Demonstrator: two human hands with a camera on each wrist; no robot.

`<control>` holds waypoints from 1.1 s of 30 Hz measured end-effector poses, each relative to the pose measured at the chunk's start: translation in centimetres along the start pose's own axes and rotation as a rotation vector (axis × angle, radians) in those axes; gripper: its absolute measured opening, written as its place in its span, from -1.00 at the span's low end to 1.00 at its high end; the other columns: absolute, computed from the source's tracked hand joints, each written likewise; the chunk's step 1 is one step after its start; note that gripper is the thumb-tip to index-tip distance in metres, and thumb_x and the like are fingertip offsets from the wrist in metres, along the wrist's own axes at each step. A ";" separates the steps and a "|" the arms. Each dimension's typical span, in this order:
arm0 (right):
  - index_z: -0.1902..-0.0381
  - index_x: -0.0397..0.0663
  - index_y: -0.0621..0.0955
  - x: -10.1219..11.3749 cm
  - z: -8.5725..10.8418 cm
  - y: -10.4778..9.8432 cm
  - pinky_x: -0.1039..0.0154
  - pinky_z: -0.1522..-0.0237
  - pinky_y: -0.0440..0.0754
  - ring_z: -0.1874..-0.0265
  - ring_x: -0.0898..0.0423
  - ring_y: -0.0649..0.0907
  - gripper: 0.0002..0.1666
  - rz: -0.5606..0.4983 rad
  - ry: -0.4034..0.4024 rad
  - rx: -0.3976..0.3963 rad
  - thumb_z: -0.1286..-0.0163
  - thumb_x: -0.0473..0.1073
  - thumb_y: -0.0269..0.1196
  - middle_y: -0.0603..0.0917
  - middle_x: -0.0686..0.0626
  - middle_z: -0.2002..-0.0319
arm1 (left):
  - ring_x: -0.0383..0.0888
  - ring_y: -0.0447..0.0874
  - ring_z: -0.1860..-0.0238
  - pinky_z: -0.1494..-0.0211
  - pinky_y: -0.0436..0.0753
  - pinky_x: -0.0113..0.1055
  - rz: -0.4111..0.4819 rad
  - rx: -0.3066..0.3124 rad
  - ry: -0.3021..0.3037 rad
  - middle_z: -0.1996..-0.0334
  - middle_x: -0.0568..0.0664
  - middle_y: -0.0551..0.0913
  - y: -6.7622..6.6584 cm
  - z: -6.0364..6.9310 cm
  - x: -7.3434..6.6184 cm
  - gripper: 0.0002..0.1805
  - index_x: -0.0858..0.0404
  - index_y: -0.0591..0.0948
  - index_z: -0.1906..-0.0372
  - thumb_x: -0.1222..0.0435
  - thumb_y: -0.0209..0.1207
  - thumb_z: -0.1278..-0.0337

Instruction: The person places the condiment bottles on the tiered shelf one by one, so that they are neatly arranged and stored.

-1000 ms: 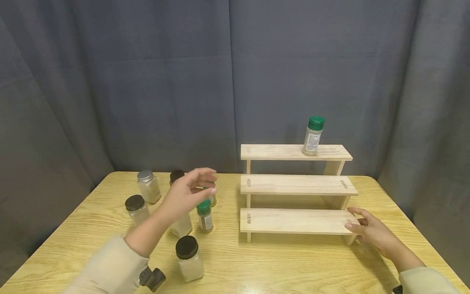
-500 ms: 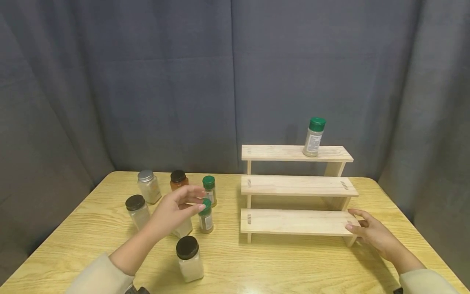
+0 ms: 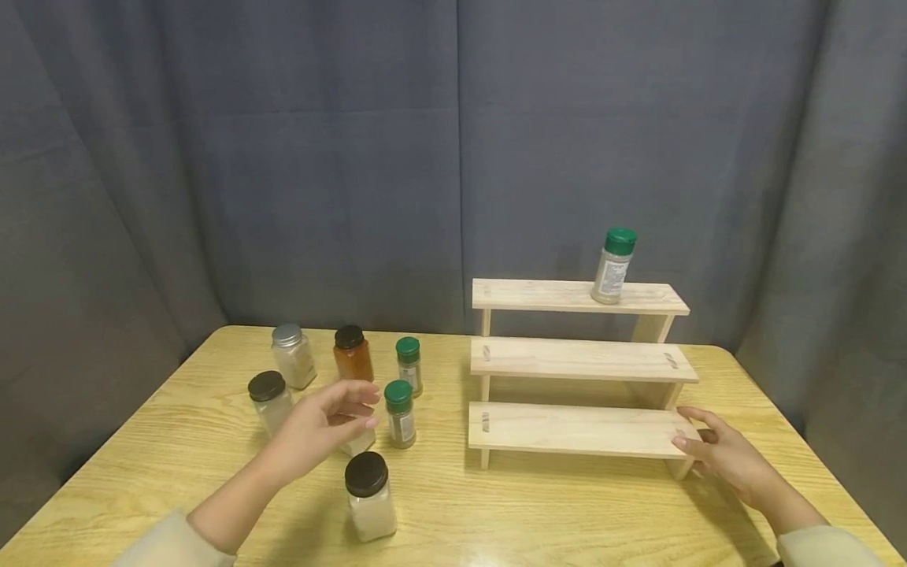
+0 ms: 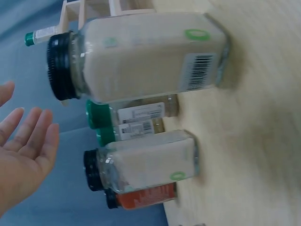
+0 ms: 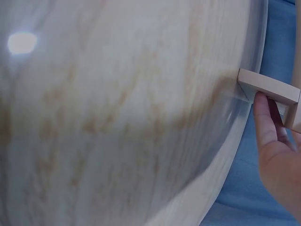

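Wooden rack, 3 stepped shelves, in R hand: thumb atop lowest shelf's end, fingers round edge & support. Near green-capped bottle, upright, just beyond L hand; L grip holds nothing, fingers loosely bent, thumb apart. Front jar (white, blk lid) on L hand's near side; 2nd white jar, partly hidden, behind its fingers. Farther past L hand: rear green-capped bottle, amber jar, silver-lidded jar. Beyond R hand, on top shelf: label-bearing bottle, green cap. Curtain behind.
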State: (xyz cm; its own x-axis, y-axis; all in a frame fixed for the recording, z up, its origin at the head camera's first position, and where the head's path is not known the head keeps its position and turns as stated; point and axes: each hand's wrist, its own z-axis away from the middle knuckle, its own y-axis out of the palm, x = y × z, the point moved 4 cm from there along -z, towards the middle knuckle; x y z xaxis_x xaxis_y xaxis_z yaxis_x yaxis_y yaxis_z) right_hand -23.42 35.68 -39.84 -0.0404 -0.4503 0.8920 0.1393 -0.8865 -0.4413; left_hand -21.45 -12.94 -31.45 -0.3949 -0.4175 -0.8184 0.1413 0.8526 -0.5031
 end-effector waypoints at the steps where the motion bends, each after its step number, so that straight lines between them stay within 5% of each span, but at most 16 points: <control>1: -0.23 -0.37 -0.07 0.0 0.0 0.0 -0.01 0.15 0.45 0.14 -0.06 0.46 -0.19 -0.002 -0.001 -0.001 -0.25 -0.13 0.09 0.32 -0.42 0.06 | -0.10 0.51 0.16 0.14 0.50 -0.36 -0.006 0.007 -0.006 0.14 0.05 0.52 0.0 0.1 0.2 -0.63 0.26 0.46 0.06 0.28 0.18 0.04; 8: -0.23 -0.38 -0.08 0.0 0.1 -0.1 -0.02 0.15 0.46 0.14 -0.05 0.46 -0.17 -0.008 -0.002 -0.005 -0.24 -0.11 0.10 0.32 -0.41 0.06 | -0.07 0.49 0.14 0.15 0.49 -0.38 0.008 0.104 -0.028 0.13 0.05 0.51 0.4 0.9 1.0 -0.60 0.30 0.45 0.06 0.20 0.16 0.02; 17: -0.23 -0.38 -0.10 0.3 0.1 0.0 -0.06 0.12 0.43 0.13 -0.10 0.46 -0.17 -0.004 -0.015 0.017 -0.25 -0.11 0.09 0.28 -0.46 0.04 | 0.03 0.43 0.06 0.06 0.44 -0.18 -0.026 0.167 -0.072 0.08 0.08 0.48 0.8 2.0 2.7 -0.52 0.33 0.44 0.03 0.12 0.16 0.04; 23: -0.23 -0.38 -0.10 0.2 0.0 0.0 -0.07 0.13 0.43 0.16 -0.07 0.47 -0.16 -0.015 -0.010 0.027 -0.24 -0.11 0.09 0.31 -0.41 0.07 | -0.01 0.43 0.06 0.06 0.44 -0.24 -0.013 0.194 -0.113 0.07 0.05 0.48 0.8 2.5 3.4 -0.53 0.30 0.43 0.02 0.10 0.14 0.01; 33: -0.23 -0.38 -0.11 0.0 0.1 0.0 -0.13 0.10 0.38 0.12 -0.11 0.45 -0.17 -0.023 -0.020 0.024 -0.26 -0.12 0.08 0.28 -0.43 0.05 | -0.08 0.45 0.10 0.09 0.45 -0.33 0.065 0.266 -0.062 0.08 0.06 0.48 1.2 3.1 3.4 -0.57 0.32 0.43 0.01 0.19 0.13 -0.02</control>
State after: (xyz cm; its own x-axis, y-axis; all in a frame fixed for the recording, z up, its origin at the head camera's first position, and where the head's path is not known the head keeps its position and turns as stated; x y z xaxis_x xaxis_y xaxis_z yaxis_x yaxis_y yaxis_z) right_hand -23.36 35.72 -39.86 -0.0243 -0.4275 0.9037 0.1620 -0.8937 -0.4184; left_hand -19.80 -14.35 -35.73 -0.3223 -0.3897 -0.8627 0.4008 0.7695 -0.4973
